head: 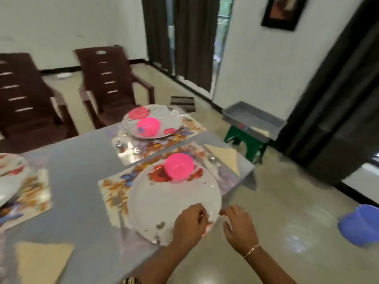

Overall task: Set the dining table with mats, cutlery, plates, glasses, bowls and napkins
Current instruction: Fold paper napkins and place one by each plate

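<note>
Head view: your grey table (82,160) fills the left half. Toward 5 o'clock from its middle lies a floral mat (114,187). On the mat is a white plate (164,201) with red flowers printed at its 12 o'clock rim, where a pink bowl (179,166) sits rounded side up. Your left hand (190,222) reaches in from 6 o'clock, its fingers curled over the plate's 5 o'clock rim, gripping it. Your right hand (239,226) hovers just beside it at 3 o'clock, off the table edge, fingers loosely bent, holding nothing visible.
</note>
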### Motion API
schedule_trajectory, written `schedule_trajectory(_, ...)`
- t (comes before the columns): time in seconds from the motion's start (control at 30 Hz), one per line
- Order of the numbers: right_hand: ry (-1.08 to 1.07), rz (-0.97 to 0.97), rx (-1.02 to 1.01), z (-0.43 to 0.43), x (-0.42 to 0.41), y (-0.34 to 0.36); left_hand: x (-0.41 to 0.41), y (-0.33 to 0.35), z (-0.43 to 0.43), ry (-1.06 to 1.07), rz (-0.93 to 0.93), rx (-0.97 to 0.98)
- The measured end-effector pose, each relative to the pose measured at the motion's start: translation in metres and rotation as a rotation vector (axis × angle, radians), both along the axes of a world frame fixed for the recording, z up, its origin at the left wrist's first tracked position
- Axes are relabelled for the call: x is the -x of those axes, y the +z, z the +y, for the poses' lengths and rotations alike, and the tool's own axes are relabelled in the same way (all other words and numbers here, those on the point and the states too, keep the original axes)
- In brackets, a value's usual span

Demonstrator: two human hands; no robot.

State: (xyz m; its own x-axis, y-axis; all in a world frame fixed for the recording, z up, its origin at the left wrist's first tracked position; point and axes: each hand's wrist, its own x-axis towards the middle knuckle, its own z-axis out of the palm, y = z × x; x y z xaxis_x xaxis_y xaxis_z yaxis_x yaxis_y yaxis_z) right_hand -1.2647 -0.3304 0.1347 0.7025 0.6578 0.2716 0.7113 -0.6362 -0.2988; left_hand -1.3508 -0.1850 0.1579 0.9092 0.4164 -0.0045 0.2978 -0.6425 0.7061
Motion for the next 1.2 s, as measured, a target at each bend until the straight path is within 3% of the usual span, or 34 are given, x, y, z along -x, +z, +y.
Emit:
schedule_trajectory(0.23,-0.171,0.001,0.014,-0.125,-0.104,0.016,-0.134,0.008,-0.111,-0.203,-0.03,0.095)
schedule_trajectory(0.4,-0.277,0.015,0.036,-0.178,-0.179,0.016,-0.222,0.003,-0.153,-0.197,0.043,0.074)
schedule_trajectory(0.5,-0.303,0.021,0.016,-0.196,-0.229,0.011,-0.281,-0.003,-0.167,-0.219,0.022,0.158)
schedule_trajectory(0.93,-0.205,0.083,0.114,-0.2,-0.53,0.008,-0.594,-0.004,-0.149,0.028,0.025,0.32)
schedule_trajectory(1.2,-0.188,0.243,0.174,-0.163,-0.692,-0.001,-0.724,-0.024,-0.121,0.137,0.128,0.399)
